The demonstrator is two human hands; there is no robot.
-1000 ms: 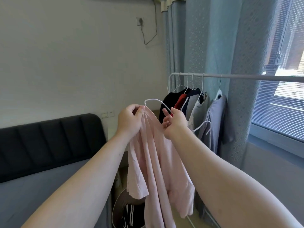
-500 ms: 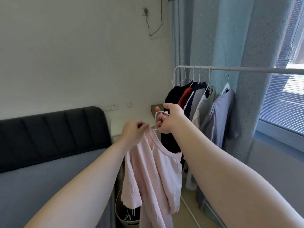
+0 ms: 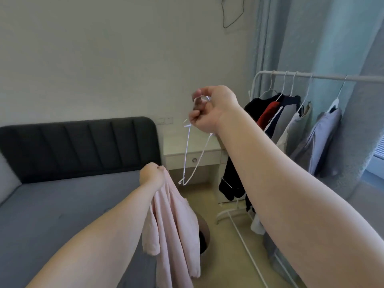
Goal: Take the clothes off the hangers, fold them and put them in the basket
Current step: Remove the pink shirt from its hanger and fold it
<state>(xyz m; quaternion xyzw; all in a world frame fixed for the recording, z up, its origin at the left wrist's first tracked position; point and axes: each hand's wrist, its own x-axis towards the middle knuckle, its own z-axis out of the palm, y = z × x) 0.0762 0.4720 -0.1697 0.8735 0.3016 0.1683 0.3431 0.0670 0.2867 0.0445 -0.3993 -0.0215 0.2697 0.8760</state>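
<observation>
Left hand grips the pink T-shirt, bunched, down at six o'clock. Right hand pinches the bare white wire hanger up at twelve. Smart play: park the hanger, then spread the shirt flat on the bed and fold squarely.

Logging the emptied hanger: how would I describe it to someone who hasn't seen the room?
Find the white clothes rail by the blue curtain; left of it, the right hand is raised before the wall. The thin white wire hanger dangles from it, the only one off the rail and carrying no garment.
</observation>
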